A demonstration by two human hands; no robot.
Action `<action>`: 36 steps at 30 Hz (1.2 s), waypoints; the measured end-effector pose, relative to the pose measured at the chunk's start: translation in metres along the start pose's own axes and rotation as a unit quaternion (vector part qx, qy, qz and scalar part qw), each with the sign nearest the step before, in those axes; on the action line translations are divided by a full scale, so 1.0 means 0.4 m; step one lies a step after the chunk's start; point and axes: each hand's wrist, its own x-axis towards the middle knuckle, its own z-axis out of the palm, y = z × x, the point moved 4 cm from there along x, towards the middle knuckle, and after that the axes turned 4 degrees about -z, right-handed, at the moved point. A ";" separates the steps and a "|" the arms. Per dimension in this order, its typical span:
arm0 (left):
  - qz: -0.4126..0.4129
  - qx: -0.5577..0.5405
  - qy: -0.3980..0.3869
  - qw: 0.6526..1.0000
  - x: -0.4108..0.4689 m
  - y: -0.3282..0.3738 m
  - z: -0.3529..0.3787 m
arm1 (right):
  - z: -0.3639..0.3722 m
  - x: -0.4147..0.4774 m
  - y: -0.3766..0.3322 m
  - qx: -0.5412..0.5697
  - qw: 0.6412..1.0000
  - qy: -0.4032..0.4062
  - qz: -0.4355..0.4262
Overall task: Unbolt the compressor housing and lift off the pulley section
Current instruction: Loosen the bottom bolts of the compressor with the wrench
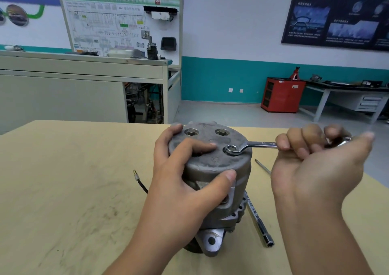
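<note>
Head view: left hand [179, 169] grip round compressor housing [212, 159] near far table edge [94, 122], right hand [311, 165] round wrench [252, 144]

left hand [183, 169] clasping, right hand [313, 165] gripping

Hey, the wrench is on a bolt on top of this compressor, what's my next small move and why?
Probably swing the wrench handle with the right hand to crack that bolt loose: its ring end already sits over it, the left hand steadies the housing, and two other bolts look seated.
</note>
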 end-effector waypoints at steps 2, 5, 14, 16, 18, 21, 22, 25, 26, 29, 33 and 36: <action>0.000 0.002 0.007 1.000 -0.001 -0.002 0.000 | 0.017 0.004 0.000 -0.015 1.000 -0.024 -0.012; -0.002 0.003 0.016 1.000 -0.003 -0.003 0.000 | 0.033 0.018 0.004 -0.020 0.999 -0.050 -0.005; 0.000 0.021 0.050 0.999 -0.015 0.007 0.027 | 0.031 0.059 0.004 -0.040 0.997 -0.052 0.051; 0.000 0.028 0.049 0.998 -0.014 0.011 0.026 | 0.035 0.061 0.002 -0.040 0.996 -0.058 0.058; 0.013 0.046 0.052 0.998 -0.016 0.015 0.018 | 0.039 0.055 0.001 -0.042 0.996 -0.062 0.051; 0.073 0.144 0.071 0.984 -0.029 0.027 0.010 | 0.050 0.042 -0.002 -0.051 0.996 -0.073 0.029; 0.095 0.181 0.072 0.976 -0.033 0.034 0.012 | 0.053 0.039 -0.001 -0.050 0.996 -0.076 0.025; 0.100 0.271 0.068 0.955 -0.039 0.033 0.030 | 0.059 0.036 -0.001 -0.052 0.995 -0.080 0.026; 0.084 0.281 0.073 0.953 -0.037 0.028 0.033 | 0.058 0.038 0.000 -0.054 0.995 -0.079 0.027; 0.066 0.274 0.080 0.956 -0.036 0.028 0.040 | 0.052 0.051 0.002 -0.057 0.995 -0.076 0.042; 0.115 0.273 0.122 0.947 -0.041 0.039 0.050 | 0.042 0.078 0.011 -0.049 0.994 -0.070 0.074; 0.107 0.221 0.110 0.963 -0.036 0.032 0.038 | 0.047 0.097 0.050 -0.030 0.985 -0.061 0.160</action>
